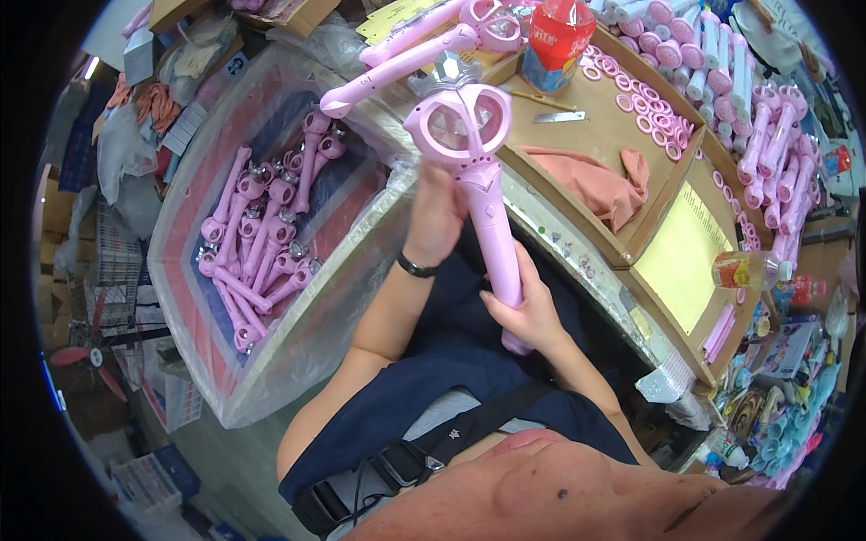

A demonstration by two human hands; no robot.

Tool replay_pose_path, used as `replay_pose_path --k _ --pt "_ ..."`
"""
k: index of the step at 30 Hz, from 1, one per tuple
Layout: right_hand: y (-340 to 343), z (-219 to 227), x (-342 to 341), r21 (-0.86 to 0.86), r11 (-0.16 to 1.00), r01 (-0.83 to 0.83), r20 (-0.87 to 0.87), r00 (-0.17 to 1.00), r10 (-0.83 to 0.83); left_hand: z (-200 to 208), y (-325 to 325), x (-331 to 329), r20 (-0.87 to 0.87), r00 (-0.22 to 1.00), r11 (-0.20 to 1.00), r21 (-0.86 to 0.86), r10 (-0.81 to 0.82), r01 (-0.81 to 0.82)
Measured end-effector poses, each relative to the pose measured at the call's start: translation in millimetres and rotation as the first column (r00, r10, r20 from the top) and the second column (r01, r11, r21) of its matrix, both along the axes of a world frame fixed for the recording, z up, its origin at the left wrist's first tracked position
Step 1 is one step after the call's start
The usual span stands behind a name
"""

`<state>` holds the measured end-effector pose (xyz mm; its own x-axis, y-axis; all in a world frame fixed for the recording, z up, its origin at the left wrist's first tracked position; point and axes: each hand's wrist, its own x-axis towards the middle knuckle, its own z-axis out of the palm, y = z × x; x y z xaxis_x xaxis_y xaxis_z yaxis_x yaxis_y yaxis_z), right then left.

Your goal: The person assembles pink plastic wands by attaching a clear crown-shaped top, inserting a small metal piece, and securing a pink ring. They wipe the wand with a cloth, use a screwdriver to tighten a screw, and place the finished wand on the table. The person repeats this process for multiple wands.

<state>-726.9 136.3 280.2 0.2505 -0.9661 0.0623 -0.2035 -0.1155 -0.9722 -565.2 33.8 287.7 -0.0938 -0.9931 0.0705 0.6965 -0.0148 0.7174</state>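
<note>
A pink toy wand (494,236) stands nearly upright in front of me. Its round head has clear windows and a silver, crystal-like tip. My right hand (530,311) is closed around the lower handle. Just beside the wand's neck, my left hand (437,216) is smeared by motion. Its fingers are partly behind the wand, so I cannot tell whether they touch it. Beyond the held wand, another pink wand (400,70) lies slantwise on the table's far left part, with one more behind it.
At left, a plastic-lined bin (236,383) holds several wands. Cardboard trays (663,216) at right carry pink rings (651,106), an orange cloth (595,185) and a yellow sheet (683,257). A red-labelled bottle (557,41) stands behind; wand parts (774,144) pile up far right.
</note>
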Motion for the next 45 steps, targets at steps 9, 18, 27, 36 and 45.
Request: replay_pose_path --k 9,18,27,36,45 --pt "0 -30 14 -0.057 0.987 0.147 -0.141 0.978 -0.154 -4 22 -20 0.067 0.972 0.974 0.037 -0.225 0.223" --pt "6 -36 9 0.005 0.99 0.142 -0.092 0.986 -0.141 -4 25 -22 0.071 0.962 0.965 0.02 -0.262 0.262" --pt "10 -30 9 0.037 0.998 0.059 -0.079 0.995 -0.056 -4 -5 -15 -0.131 0.983 0.992 -0.027 -0.13 0.127" --pt "9 -29 8 0.045 0.994 0.104 -0.125 0.987 -0.098 -22 16 -21 -0.037 0.964 0.964 0.044 -0.263 0.264" --pt "8 -23 5 0.092 0.994 -0.051 -0.155 0.986 0.064 -17 -1 -7 0.034 0.999 0.998 -0.068 -0.01 0.012"
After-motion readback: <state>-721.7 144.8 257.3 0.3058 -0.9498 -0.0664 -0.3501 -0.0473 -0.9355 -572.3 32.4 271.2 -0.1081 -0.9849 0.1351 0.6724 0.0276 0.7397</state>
